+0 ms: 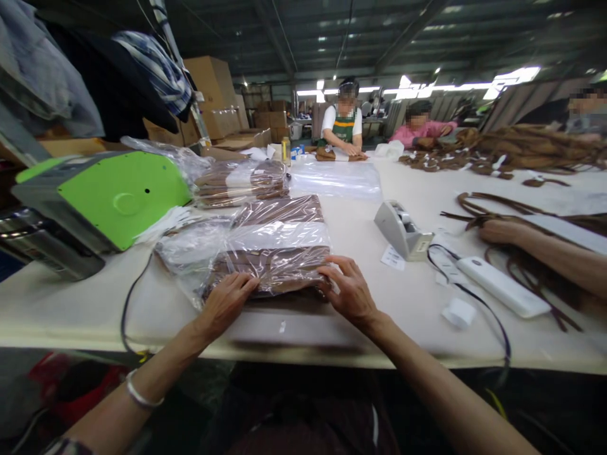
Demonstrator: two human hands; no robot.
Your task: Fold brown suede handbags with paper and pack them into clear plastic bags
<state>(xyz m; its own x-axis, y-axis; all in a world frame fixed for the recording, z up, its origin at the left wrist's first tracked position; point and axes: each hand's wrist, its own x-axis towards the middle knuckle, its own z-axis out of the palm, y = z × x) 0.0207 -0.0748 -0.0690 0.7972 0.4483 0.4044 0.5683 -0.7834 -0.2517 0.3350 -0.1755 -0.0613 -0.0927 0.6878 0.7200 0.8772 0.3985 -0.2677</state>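
A clear plastic bag (pixel 279 237) lies in front of me with folded brown garments inside, a white paper band across them. My left hand (pixel 230 296) is closed on the bag's near edge at the left, its fingers together on the film. At the near right corner, my right hand (pixel 351 292) pinches the plastic between thumb and fingers. The loose end of the bag spreads out to the left, crumpled. Just behind it lies another bagged stack of brown garments (pixel 244 183).
A green machine (pixel 126 196) and a steel flask (pixel 57 243) stand at the left. To the right are a tape dispenser (pixel 403 230), a white power strip (pixel 502 285) with cables, and another person's hand (pixel 497 232) on brown fabric. Flat plastic bags (pixel 336 179) lie farther back.
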